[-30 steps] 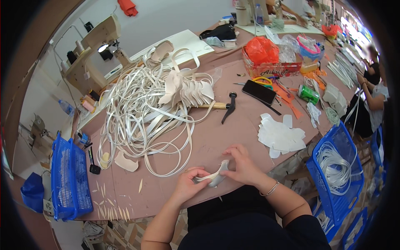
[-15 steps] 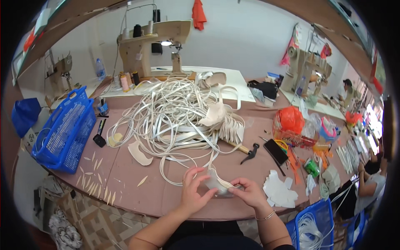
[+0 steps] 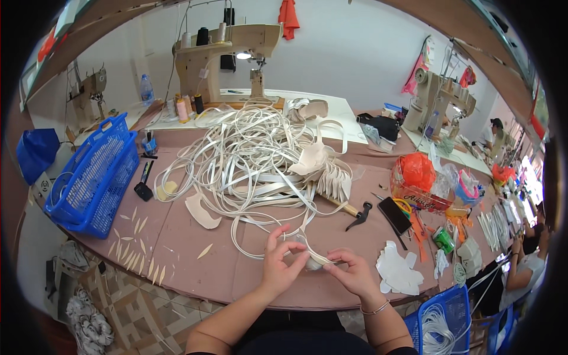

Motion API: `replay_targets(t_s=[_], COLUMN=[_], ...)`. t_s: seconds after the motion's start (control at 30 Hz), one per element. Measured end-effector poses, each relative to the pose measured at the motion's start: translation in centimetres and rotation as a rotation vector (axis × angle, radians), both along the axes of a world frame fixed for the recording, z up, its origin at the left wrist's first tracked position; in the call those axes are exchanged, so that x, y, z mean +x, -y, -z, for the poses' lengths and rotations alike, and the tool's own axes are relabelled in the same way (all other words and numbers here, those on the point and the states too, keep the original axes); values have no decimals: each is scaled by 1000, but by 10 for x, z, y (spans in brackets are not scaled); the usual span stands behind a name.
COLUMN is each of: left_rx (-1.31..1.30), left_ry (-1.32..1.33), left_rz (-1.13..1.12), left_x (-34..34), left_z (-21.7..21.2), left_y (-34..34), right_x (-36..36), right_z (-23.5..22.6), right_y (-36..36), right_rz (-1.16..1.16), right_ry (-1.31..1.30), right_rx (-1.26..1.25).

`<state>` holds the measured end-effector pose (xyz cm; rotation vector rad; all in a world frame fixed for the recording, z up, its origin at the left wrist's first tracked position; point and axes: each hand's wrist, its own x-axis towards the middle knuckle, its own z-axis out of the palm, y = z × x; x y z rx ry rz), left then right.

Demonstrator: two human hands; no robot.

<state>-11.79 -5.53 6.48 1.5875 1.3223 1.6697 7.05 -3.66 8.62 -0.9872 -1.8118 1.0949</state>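
Between my hands, over the table's near edge, is a small pale curved shoe-upper piece (image 3: 318,260) with a narrow strap running up toward the pile. My left hand (image 3: 279,267) pinches its left side with thumb and fingertips, one finger raised. At its right end, my right hand (image 3: 355,274) grips the edge between thumb and fingers. Part of the piece is hidden behind the fingers. Beyond them lies a large tangled heap of white straps (image 3: 254,160), with a row of stacked pale pieces (image 3: 335,183) at its right. A curved cream piece (image 3: 202,212) rests left of my hands.
A hammer (image 3: 358,216) and a black phone (image 3: 394,215) lie to the right, near white cut pieces (image 3: 399,269). Blue baskets (image 3: 89,192) stand at the left. Leaf-shaped scraps (image 3: 133,260) are scattered at front left. A sewing machine (image 3: 198,71) stands behind the heap.
My left fingertips have moved right and closed in on the piece, which now looks more folded and edge-on. The whole view has shifted slightly.
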Motion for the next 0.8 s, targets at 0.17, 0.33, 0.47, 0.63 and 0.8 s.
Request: replay_targets(t_s=[0.17, 0.33, 0.47, 0.63, 0.8], left_rx=[18, -7, -18, -63, -58], left_ry=[-90, -53, -59, -5, 23], left_rz=[20, 44, 33, 64, 59], left_x=[-1, -2, -3, -3, -3], left_z=[0, 4, 6, 7, 5], left_y=[1, 0, -1, -1, 0], right_x=[-1, -3, -2, 1, 2], right_z=[-2, -4, 0, 7, 7], right_y=[1, 1, 0, 1, 0], right_rz=[-3, 1, -12, -31, -92], right_ry=[7, 2, -3, -28, -66], right_rx=[20, -14, -9, -16, -66])
